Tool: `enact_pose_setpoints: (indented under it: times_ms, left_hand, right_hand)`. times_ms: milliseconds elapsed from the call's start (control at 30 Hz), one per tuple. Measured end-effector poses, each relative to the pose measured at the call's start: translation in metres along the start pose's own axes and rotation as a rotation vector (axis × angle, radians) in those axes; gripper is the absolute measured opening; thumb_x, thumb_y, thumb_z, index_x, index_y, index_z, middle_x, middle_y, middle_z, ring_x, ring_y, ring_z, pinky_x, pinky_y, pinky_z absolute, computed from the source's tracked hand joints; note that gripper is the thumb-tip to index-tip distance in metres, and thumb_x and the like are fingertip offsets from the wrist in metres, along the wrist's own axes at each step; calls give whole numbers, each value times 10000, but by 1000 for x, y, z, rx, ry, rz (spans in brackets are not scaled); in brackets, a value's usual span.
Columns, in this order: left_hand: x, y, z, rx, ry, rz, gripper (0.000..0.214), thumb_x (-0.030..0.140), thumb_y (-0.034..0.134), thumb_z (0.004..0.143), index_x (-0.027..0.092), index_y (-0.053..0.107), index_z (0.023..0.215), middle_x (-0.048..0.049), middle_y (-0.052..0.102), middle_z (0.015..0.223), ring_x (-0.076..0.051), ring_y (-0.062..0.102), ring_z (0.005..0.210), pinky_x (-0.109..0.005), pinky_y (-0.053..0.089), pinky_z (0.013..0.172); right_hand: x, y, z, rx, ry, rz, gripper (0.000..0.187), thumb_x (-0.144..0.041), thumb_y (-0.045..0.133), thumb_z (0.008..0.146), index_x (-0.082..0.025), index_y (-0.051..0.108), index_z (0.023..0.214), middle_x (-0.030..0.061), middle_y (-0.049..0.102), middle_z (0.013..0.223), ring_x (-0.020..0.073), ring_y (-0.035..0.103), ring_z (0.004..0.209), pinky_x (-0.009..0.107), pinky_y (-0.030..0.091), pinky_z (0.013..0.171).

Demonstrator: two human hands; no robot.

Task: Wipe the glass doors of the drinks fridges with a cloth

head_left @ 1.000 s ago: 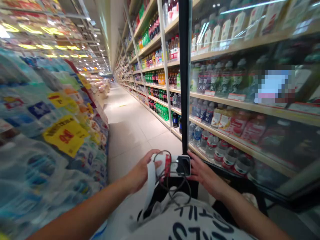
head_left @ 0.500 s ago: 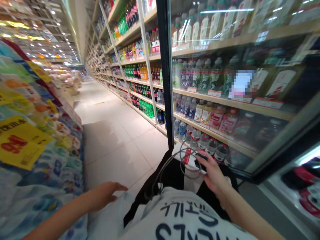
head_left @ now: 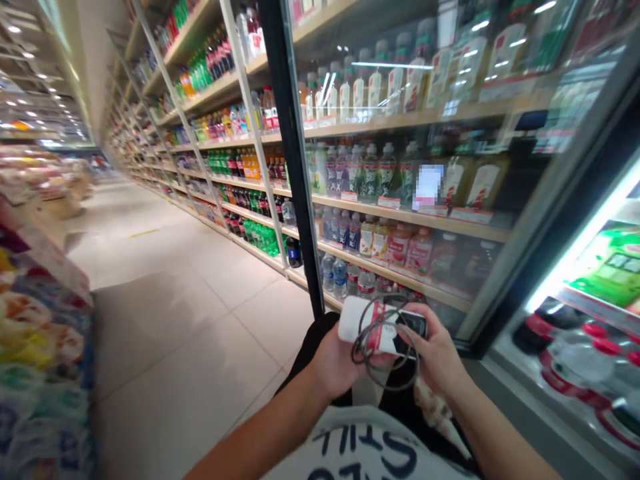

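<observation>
Between my two hands is a flat white block with rounded corners and a red label, much like a power bank. My left hand is closed around its left end from below. My right hand grips its right end, where a small black device lies against it under the fingers. A thin grey cable loops loosely over the block and hangs beneath. Where the cable's ends go is hidden by my hands and the loops. All this is held above my lap.
A glass cooler door with a black frame stands in front, with shelves of bottles behind it. Lit cooler shelves with bottles are at right. Stacked packs line the left side of the tiled aisle.
My left hand has come in from the left, where it hung free, and now holds the white block. The block is raised and turned more level. The view has swung right.
</observation>
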State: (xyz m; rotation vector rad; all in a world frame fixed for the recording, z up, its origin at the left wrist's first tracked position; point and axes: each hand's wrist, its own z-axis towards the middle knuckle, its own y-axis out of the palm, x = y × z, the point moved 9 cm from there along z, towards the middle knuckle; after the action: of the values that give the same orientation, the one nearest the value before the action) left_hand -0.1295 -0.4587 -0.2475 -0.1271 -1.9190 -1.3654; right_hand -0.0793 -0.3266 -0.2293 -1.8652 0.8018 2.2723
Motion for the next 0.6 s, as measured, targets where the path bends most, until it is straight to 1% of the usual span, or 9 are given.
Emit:
enact_pose_setpoints:
  times_ms: [67, 100, 167, 267, 367, 433, 500, 567, 600]
  left_hand:
    - [16, -8, 5, 127, 97, 76, 324, 379, 651, 929, 139, 703, 1140, -84, 751, 976, -176, 676, 764, -296, 526, 777]
    - [25, -12, 4, 185, 151, 157, 326, 379, 718, 887, 146, 707, 1114, -64, 735, 936, -150, 641, 718, -256, 502, 711]
    - [44, -18, -5, 265, 296, 366, 375, 469, 782, 837, 154, 711, 1027, -18, 671, 824, -101, 543, 642, -202, 423, 617]
    - [59, -15, -20, 292, 458, 713, 484, 639, 659, 881, 159, 693, 930, 15, 559, 711, -91, 427, 598, -207, 352, 576]
    - [77, -13, -32, 376, 549, 961, 462, 626, 574, 919, 181, 684, 970, 16, 557, 710, -106, 420, 584, -225, 327, 544]
    - [104, -19, -47, 517, 649, 1000, 441, 606, 525, 938, 197, 664, 1028, 25, 563, 710, -107, 414, 557, -224, 306, 509]
    - [143, -28, -70, 694, 789, 999, 418, 576, 472, 964, 214, 630, 1099, 38, 568, 721, -104, 408, 534, -218, 305, 491]
    - [182, -35, -98, 869, 907, 1108, 371, 522, 461, 977, 222, 623, 1123, 37, 590, 756, -107, 443, 553, -216, 333, 501]
    - [200, -41, -112, 979, 924, 1203, 351, 495, 451, 985, 224, 632, 1113, 37, 601, 764, -111, 467, 570, -219, 356, 524]
  right_hand:
    - [-8, -10, -8, -71, -33, -177, 473, -401, 916, 674, -267, 683, 1063, -28, 718, 885, 144, 641, 749, 249, 542, 689]
    - [-9, -14, -13, -97, -39, -258, 482, -399, 897, 702, -270, 677, 1110, -21, 724, 904, 152, 649, 774, 254, 545, 710]
    - [-11, -22, -19, -128, -36, -370, 501, -391, 868, 737, -280, 655, 1176, -13, 731, 933, 163, 661, 809, 261, 551, 734]
    - [-10, -26, -22, -131, -18, -403, 510, -370, 874, 717, -288, 650, 1168, -16, 735, 921, 176, 671, 805, 274, 560, 726]
    - [-9, -18, -18, -143, 17, -303, 511, -352, 923, 620, -272, 689, 1068, -21, 744, 848, 182, 673, 743, 282, 558, 679]
    - [-10, -13, -15, -133, 41, -222, 508, -338, 951, 549, -255, 720, 995, -18, 753, 807, 179, 669, 706, 283, 549, 656]
    - [-13, -14, -12, -89, 49, -165, 478, -324, 962, 510, -241, 749, 930, -15, 760, 790, 169, 665, 692, 277, 542, 656]
    - [-14, -19, -12, -27, 53, -119, 436, -325, 968, 505, -234, 765, 880, -15, 761, 766, 156, 659, 675, 267, 534, 651]
    - [-13, -23, -12, 2, 62, -89, 428, -334, 973, 507, -234, 767, 868, -15, 761, 753, 153, 655, 657, 265, 531, 636]
